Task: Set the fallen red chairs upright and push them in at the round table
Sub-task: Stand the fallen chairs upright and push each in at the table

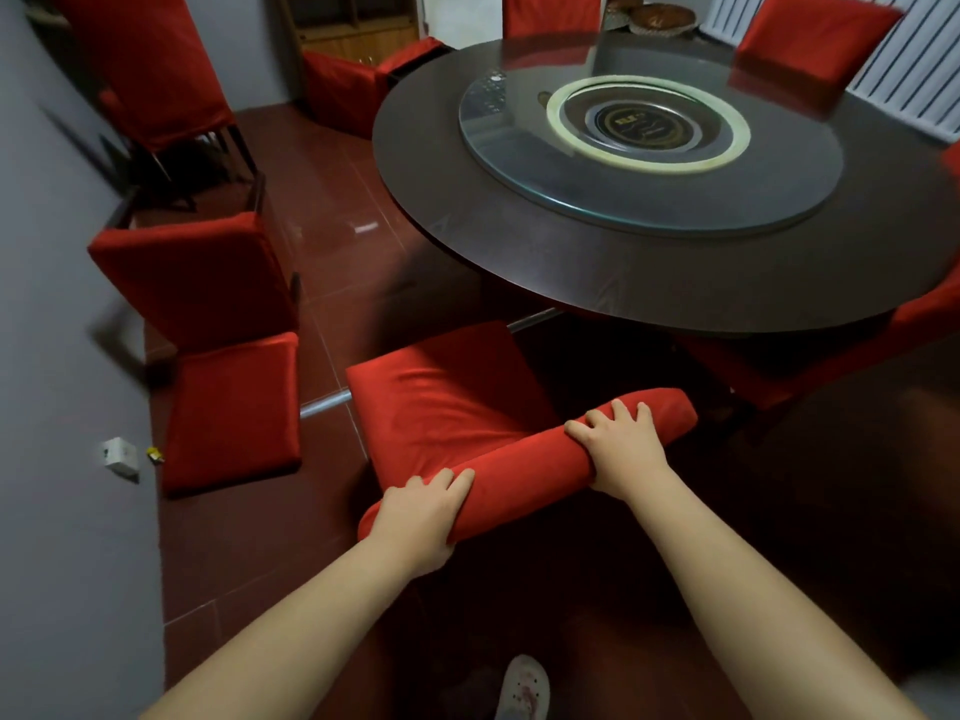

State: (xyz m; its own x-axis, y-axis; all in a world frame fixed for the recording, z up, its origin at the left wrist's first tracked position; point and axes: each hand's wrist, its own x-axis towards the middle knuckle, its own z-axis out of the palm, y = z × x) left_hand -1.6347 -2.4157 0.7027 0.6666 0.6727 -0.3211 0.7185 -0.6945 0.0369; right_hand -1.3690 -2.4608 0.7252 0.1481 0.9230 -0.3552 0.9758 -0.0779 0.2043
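Your left hand (415, 517) and right hand (623, 449) curl their fingers (460, 480) over the backrest (524, 470) of the upright chair (441, 402); its seat is not yet under the surface (519, 252). The fallen chair (218, 356) at 9 o'clock awaits righting.

A dark red glossy tiled floor (332, 210) bears a round dark wooden table (857, 262) on the right, topped by a round glass turntable (519, 163). A fallen red fabric-covered chair (208, 304) lies on the left, with a small white box (120, 456) just beside it.
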